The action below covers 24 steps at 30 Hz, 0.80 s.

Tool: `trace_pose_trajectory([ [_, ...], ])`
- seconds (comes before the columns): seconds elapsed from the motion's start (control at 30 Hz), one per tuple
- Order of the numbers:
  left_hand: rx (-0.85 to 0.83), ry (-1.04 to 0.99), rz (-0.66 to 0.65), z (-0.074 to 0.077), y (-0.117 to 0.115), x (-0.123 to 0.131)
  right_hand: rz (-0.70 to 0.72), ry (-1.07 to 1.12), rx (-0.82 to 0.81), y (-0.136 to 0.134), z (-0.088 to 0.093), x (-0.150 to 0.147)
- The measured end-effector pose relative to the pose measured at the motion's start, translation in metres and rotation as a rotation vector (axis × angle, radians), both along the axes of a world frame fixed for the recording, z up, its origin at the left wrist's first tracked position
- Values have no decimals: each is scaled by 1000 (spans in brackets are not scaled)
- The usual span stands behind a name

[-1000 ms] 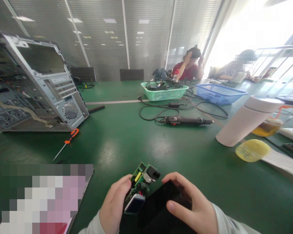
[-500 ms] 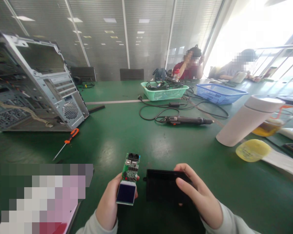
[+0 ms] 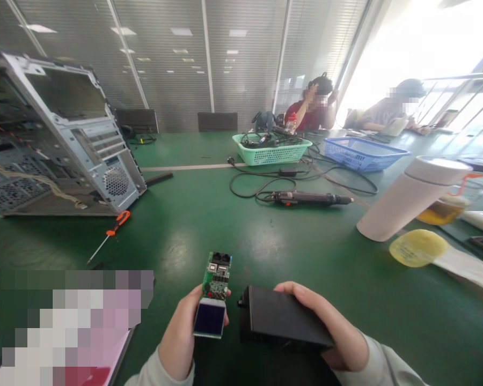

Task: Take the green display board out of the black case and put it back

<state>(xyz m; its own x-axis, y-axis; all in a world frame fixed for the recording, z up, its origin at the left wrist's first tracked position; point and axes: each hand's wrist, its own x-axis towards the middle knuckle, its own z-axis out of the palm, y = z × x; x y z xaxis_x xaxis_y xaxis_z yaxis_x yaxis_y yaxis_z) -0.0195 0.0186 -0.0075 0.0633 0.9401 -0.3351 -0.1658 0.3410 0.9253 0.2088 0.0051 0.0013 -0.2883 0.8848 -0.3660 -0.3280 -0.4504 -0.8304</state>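
A green circuit board [image 3: 216, 277] with a dark square screen at its lower end is held upright by its edges in my left hand [image 3: 182, 327], the fingers partly behind it. My right hand [image 3: 338, 329] grips a black box [image 3: 287, 319] at its right side, with fingers along the far edge and others hidden beneath. The box's flat, closed face is turned up, and a small tab sticks out at its left end. Board and box are apart, side by side.
Around the green table [image 3: 193, 220] are a computer case [image 3: 100, 145], orange screwdriver [image 3: 111, 232], electric screwdriver [image 3: 312, 199], green basket [image 3: 271, 155] with cables, blue basket [image 3: 362, 155], white tumbler [image 3: 410, 198] and yellow-ended item [image 3: 417, 248]. Two people sit at the far right.
My right hand has turned the black box over: its hollow side faced me before, and its flat face shows now. My left hand and the board have barely moved.
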Motion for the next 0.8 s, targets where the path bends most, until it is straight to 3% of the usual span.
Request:
trace_pose_trajectory([
  [0.17,70,64,-12,3,-2,0,62,9,-54,-1,5,0],
  [0.27,83,73,-36,2,-2,-1,184,94,-164,-2,12,-2],
  [0.4,116,83,-38,-3,-3,-4,324,131,-170,-2,15,-4],
  [0.53,163,102,-15,-4,-3,-3,344,148,-225,-2,8,-6],
  [0.7,55,63,-12,2,-1,2,356,140,-219,0,-4,-6],
  [0.8,74,62,-19,0,-1,1,322,155,-218,-1,-9,-5],
])
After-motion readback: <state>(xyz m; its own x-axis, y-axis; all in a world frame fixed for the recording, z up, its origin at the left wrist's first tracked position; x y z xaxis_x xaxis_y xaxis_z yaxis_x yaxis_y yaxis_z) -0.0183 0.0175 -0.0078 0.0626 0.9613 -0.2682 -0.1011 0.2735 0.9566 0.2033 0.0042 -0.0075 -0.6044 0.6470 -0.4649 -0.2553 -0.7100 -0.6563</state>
